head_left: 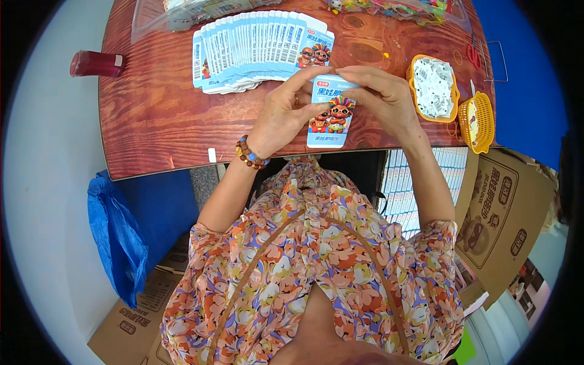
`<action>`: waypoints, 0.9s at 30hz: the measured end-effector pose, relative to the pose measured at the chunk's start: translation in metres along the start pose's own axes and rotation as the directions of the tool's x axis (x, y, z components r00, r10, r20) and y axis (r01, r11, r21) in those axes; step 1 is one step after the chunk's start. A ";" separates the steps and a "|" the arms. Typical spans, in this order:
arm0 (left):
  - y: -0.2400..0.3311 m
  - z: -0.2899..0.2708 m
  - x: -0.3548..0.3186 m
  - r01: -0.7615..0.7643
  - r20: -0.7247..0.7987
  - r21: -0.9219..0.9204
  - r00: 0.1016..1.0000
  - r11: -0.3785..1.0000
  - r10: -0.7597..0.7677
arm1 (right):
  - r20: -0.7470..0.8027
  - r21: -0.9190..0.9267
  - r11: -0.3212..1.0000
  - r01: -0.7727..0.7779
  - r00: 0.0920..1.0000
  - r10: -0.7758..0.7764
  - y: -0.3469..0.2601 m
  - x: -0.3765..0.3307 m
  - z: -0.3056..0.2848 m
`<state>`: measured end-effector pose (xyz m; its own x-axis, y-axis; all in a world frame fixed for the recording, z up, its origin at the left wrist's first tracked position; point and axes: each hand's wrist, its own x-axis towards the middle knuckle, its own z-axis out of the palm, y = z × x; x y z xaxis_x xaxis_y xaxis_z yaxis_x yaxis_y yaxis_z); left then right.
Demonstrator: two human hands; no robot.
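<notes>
Both my hands hold a small flat light-blue printed box with two cartoon figures on its front, upright over the table's near edge. My left hand, with a ring and a beaded bracelet above the wrist, grips its left side, thumb on the front. My right hand grips the upper right side, thumb across the front and fingers bent over the top. Fingertips of both hands meet at the upper edge and hide part of it. Just beyond lies a fanned row of similar boxes.
Clear plastic bins stand along the far side. At right are a yellow basket of white packets, a smaller yellow basket and red scissors. A dark red jar is at far left. Cartons flank me below.
</notes>
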<state>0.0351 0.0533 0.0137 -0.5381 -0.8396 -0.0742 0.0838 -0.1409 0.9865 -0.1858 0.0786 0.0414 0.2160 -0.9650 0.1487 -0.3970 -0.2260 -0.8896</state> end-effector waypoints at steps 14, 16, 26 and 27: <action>-0.003 -0.010 -0.005 -0.009 0.020 0.012 1.000 1.000 0.009 | 0.023 0.266 0.947 -0.178 0.984 0.179 0.001 0.004 0.008; -0.003 -0.010 -0.005 0.003 0.028 -0.041 1.000 0.999 -0.002 | 0.009 0.165 0.979 -0.116 0.993 0.117 0.002 0.003 0.007; -0.007 -0.012 -0.002 -0.006 0.037 0.014 0.999 1.000 0.006 | 0.022 0.105 0.994 -0.040 0.999 0.038 0.000 0.005 0.009; -0.006 -0.012 -0.002 -0.015 0.043 0.016 0.999 1.000 0.014 | 0.037 0.133 0.988 -0.076 0.997 0.072 0.000 0.005 0.009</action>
<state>0.0458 0.0498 0.0061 -0.5728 -0.8179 -0.0538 0.0784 -0.1200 0.9897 -0.1763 0.0749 0.0384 0.2196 -0.9732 0.0684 -0.2897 -0.1320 -0.9480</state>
